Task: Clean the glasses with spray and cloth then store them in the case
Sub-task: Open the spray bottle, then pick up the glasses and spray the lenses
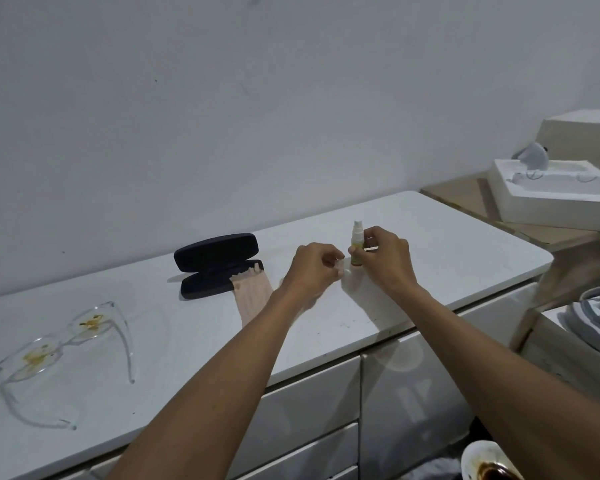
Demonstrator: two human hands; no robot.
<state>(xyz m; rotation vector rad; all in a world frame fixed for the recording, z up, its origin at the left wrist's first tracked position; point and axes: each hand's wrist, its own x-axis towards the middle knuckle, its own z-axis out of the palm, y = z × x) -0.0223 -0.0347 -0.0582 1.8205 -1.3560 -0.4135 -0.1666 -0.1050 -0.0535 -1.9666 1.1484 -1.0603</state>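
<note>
the right hand [383, 252] pinches the small spray bottle [356, 244] near the counter's [465, 237] back edge; the left hand [314, 268] pinches what looks like its clear cap [340, 266]. smeared glasses [63, 355] lie toward the left end, light, fragile, best lifted by the frame.

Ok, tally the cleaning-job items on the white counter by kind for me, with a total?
Clear plastic glasses with yellow-brown smears: 1
Black hard glasses case, open: 1
Pale pink cloth: 1
Small spray bottle with green label: 1
Small clear cap: 1
Total: 5
</note>
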